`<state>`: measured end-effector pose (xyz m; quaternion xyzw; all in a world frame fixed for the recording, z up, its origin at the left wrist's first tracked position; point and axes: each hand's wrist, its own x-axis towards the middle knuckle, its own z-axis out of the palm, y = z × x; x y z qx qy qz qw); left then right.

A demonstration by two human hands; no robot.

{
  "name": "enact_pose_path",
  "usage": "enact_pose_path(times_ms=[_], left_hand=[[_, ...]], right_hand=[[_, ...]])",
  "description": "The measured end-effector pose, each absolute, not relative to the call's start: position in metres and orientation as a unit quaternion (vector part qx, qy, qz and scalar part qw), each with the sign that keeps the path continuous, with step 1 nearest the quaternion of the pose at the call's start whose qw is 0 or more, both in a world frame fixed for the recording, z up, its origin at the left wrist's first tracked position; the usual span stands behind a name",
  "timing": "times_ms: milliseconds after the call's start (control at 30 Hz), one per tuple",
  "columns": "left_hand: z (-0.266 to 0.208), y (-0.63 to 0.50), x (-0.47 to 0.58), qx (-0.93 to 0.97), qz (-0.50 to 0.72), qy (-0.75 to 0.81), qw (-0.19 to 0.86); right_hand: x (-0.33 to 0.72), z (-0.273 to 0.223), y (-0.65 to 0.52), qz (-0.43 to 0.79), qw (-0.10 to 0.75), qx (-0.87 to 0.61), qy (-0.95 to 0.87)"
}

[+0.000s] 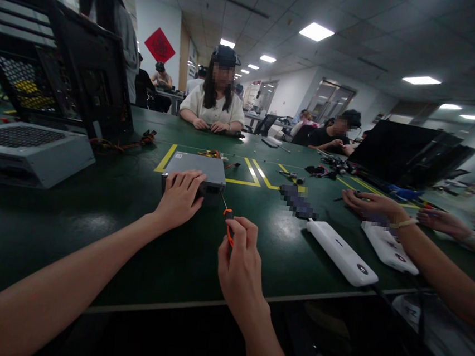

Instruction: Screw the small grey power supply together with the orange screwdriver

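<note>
Head view: your left hand [183,194] is resting spread on the power supply [199,166] beneath it; your right hand [242,254] is grasping a screwdriver [228,214]. This rigid box is probably handling heavy, calling for grip on opposite sides.

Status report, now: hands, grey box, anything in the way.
Left hand spread on grey box. Right hand gripping screwdriver, tip at box's near right corner, contact unclear. Cables behind box, not blocking either hand.

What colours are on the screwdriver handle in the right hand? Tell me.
The screwdriver handle is black and orange, seen best in the head view.
</note>
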<state>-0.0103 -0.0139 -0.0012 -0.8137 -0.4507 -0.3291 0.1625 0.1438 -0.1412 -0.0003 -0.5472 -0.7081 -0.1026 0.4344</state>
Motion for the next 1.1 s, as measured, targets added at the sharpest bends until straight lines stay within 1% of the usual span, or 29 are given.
enact_pose_path(times_ms=[200,400,567,633,800,867,1100], left_hand=[[-0.001,-0.014,-0.009,-0.814,-0.331,-0.451,0.156],[0.000,-0.014,-0.009,-0.814,-0.325,-0.455,0.157],[0.000,-0.014,-0.010,-0.814,-0.320,-0.456,0.167],[-0.001,-0.014,-0.010,-0.813,-0.319,-0.457,0.168],[-0.001,-0.014,-0.010,-0.813,-0.322,-0.457,0.165],[-0.001,-0.014,-0.010,-0.813,-0.322,-0.456,0.162],[0.001,-0.014,-0.011,-0.814,-0.315,-0.456,0.173]], right_hand=[[0.148,-0.001,-0.139,-0.134,0.425,-0.569,-0.691],[0.147,-0.002,-0.142,-0.112,0.413,-0.583,-0.691],[0.141,-0.003,-0.142,-0.113,0.460,-0.545,-0.692],[0.142,-0.004,-0.141,-0.115,0.465,-0.538,-0.693],[0.151,-0.005,-0.138,-0.133,0.417,-0.597,-0.672],[0.152,-0.004,-0.139,-0.127,0.413,-0.602,-0.671],[0.141,-0.004,-0.141,-0.096,0.451,-0.544,-0.701]])
